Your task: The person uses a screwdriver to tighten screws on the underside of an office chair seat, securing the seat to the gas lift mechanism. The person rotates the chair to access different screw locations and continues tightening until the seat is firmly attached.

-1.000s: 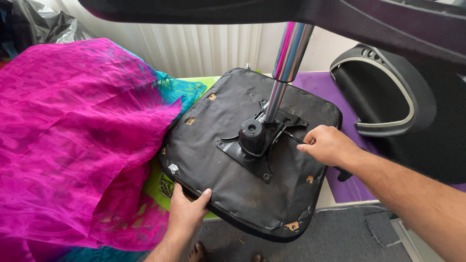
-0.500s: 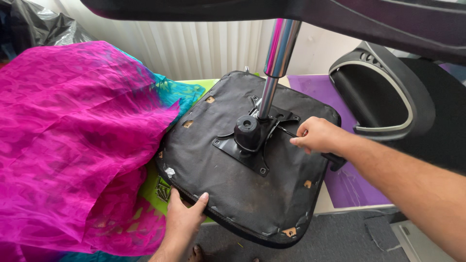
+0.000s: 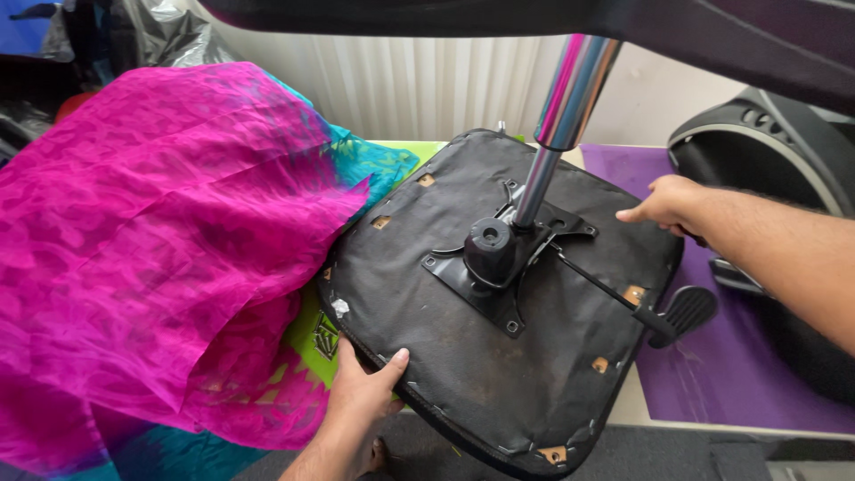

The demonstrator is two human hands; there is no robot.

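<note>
Since a second ago, the right hand (image 3: 666, 201) has slid away from the metal mechanism plate (image 3: 508, 267) at the middle of the upturned chair seat (image 3: 463, 356) and now sits out at the seat's far right edge. Its forearm stretches in from the right side, wrist level, index finger stretched flat on the black fabric and the other fingers curled loosely under; it presses rather than grips. The left hand (image 3: 363, 392) has kept its place at the near edge of the seat, coming up from below, thumb laid on top of the fabric and fingers wrapped beneath the rim, clasping that edge.

Between both hands the seat lies underside up, tilted a little toward the camera. A chrome gas-lift column (image 3: 563, 125) rises from the plate toward a dark chair base (image 3: 499, 16) at the top of the view. A black lever with a paddle handle (image 3: 679, 313) sticks out past the seat's right edge, below the right hand.

To the left, a magenta and teal sheer cloth (image 3: 151, 249) is heaped, its edge touching the seat. Underneath lie a green mat (image 3: 312, 334) and a purple mat (image 3: 739, 383) on a pale table. A black chair back (image 3: 775, 151) stands at the right, with a white ribbed radiator (image 3: 419, 85) behind.
</note>
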